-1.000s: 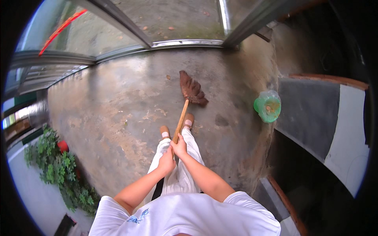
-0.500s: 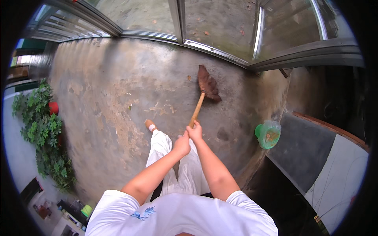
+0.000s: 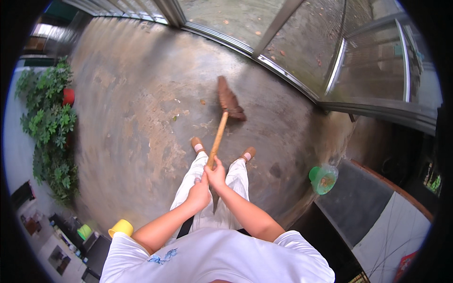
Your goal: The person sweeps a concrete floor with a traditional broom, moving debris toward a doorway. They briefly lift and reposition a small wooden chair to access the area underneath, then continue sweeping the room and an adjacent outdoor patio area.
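Both my hands are wrapped round the wooden handle of a broom (image 3: 219,137) in front of my legs. My left hand (image 3: 200,192) grips lower, toward my body; my right hand (image 3: 216,174) holds just ahead of it, farther up the handle. The broom's brown head (image 3: 230,100) rests on the concrete floor beyond my feet, slightly smeared by motion. A small brown leaf (image 3: 203,102) lies left of the head, and a little green scrap (image 3: 175,118) lies farther left.
Sliding door frames (image 3: 283,70) and their floor track cross the far right. Leafy plants (image 3: 49,118) and a red pot (image 3: 69,96) line the left. A green bin (image 3: 323,180) with a clear liner stands right, beside a dark panel (image 3: 354,203). A yellow container (image 3: 121,228) is near my left elbow.
The broom head has moved left toward the brown leaf, and my hands have come left and closer to my body. Both feet now show; the view has turned somewhat.
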